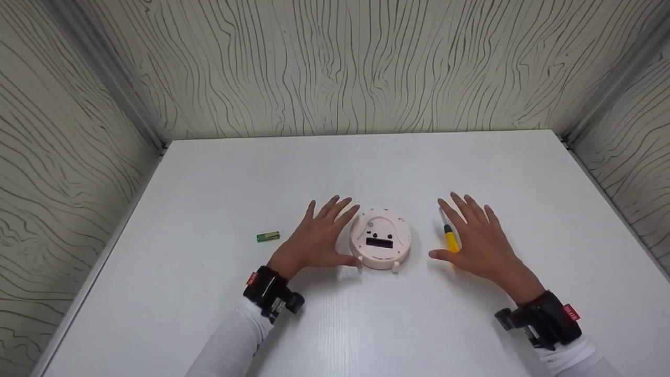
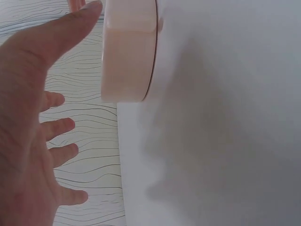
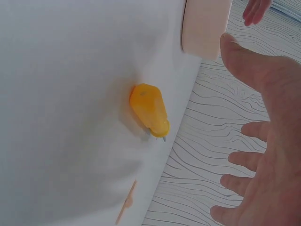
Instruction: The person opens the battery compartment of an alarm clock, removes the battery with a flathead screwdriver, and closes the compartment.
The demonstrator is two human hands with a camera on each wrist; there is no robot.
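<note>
A round pale pink alarm clock (image 1: 380, 239) lies with its back up on the white table, its long dark battery slot uncovered and two small feet pointing toward me. Just left of it my left hand (image 1: 320, 240) is spread, holding nothing; its thumb tip overlaps one foot in the head view. My right hand (image 1: 479, 245), also spread and holding nothing, is above a screwdriver (image 1: 450, 240) with a yellow handle. That hand hides part of the handle in the head view. The right wrist view shows the screwdriver handle (image 3: 149, 108) lying on the table below the palm.
A green battery (image 1: 268, 236) lies left of my left hand. In the right wrist view, a thin pale orange strip (image 3: 126, 202) with a small tab lies beyond the screwdriver; my right hand hides it from the head view. Wood-grain patterned walls (image 1: 335, 68) border the table (image 1: 335, 167).
</note>
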